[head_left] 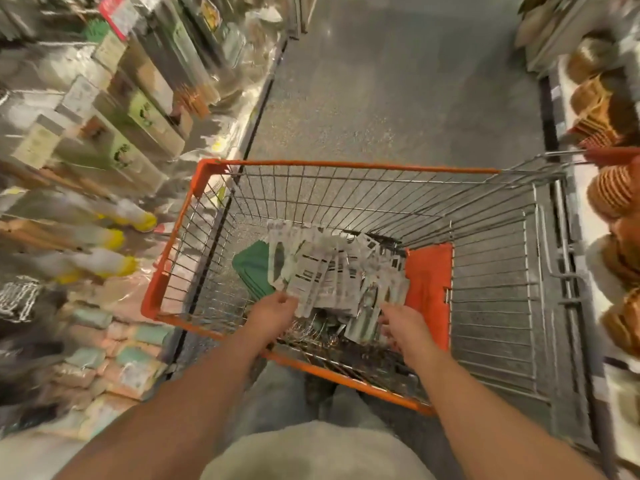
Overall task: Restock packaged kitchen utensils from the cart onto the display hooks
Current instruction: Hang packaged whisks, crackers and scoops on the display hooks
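Head view looks down into the wire cart [194, 216] with its orange rim, standing in the aisle in front of me. Both my bare arms reach over its near edge. My left hand [270, 315] has its fingers curled on the near left corner of a fanned bundle of packaged utensils [329, 271], white backing cards with printed labels, held up over the middle of the cart. My right hand [403, 329] is at the near right side of the same bundle, fingers bent toward the packs; motion blur keeps me from telling whether they pinch a pack or only touch it. Under the bundle, more packs and thin wire pieces lie on the cart floor. A green flat thing [251, 268] sits to the left of the bundle, and an orange flap [429, 282] stands to its right. Hanging packaged goods [138, 109] fill the display on the left, heavily blurred. Brown woven baskets [613, 192] line the shelf on the right.
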The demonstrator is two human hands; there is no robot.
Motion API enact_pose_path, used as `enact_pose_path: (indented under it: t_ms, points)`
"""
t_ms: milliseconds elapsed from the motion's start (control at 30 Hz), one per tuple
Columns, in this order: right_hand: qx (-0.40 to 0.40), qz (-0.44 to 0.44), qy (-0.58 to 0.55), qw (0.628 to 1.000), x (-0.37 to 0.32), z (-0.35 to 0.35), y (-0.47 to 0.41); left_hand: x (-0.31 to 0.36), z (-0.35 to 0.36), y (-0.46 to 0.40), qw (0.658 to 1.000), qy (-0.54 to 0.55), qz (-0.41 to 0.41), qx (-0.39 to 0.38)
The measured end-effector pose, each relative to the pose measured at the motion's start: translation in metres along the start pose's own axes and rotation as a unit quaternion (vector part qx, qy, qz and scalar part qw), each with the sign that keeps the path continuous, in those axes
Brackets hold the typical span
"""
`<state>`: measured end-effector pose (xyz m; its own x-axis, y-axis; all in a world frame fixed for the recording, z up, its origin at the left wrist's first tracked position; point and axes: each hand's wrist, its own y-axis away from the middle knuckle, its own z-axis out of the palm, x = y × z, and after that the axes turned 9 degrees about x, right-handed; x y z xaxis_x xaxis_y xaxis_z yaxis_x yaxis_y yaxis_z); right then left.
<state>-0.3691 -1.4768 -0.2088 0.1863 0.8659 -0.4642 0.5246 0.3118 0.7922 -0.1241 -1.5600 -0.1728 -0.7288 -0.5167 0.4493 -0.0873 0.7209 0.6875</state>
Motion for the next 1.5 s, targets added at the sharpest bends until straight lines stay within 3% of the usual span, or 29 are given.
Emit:
enact_pose_path:
  t_ms: [333, 600, 800, 1100, 1267, 1367, 1500]
  points:
    - [0.072, 0.073, -0.029, 0.994, 0.017, 0.022, -0.006, -0.028, 0.003, -0.068, 0.992, -0.07, -0.048, -0.098]
    - [0.064, 0.054, 0.013, 0.996, 0.001, 0.063, -0.018, -0.011, 0.0, -0.113, 0.992, -0.097, -0.014, -0.074]
    - [0.013, -0.031, 0.079, 0.996, -0.019, 0.095, -0.051, 0.006, 0.026, -0.144, 0.995, -0.065, -0.01, -0.071]
    - [0.019, 0.006, 0.015, 1.0, -0.018, 0.123, -0.088, -0.001, 0.057, -0.163, 0.995, 0.033, -0.022, -0.091]
    - [-0.014, -0.006, -0.053, 0.998, -0.034, 0.123, -0.071, -0.01, 0.049, -0.159, 0.985, 0.131, -0.085, -0.072]
    - [-0.027, -0.004, -0.045, 0.999, -0.035, 0.124, -0.061, -0.01, 0.045, -0.156, 0.972, 0.19, -0.114, -0.077]
    - [-0.038, -0.032, 0.013, 0.999, -0.031, 0.129, -0.055, -0.012, 0.042, -0.156, 0.98, 0.157, -0.082, -0.089]
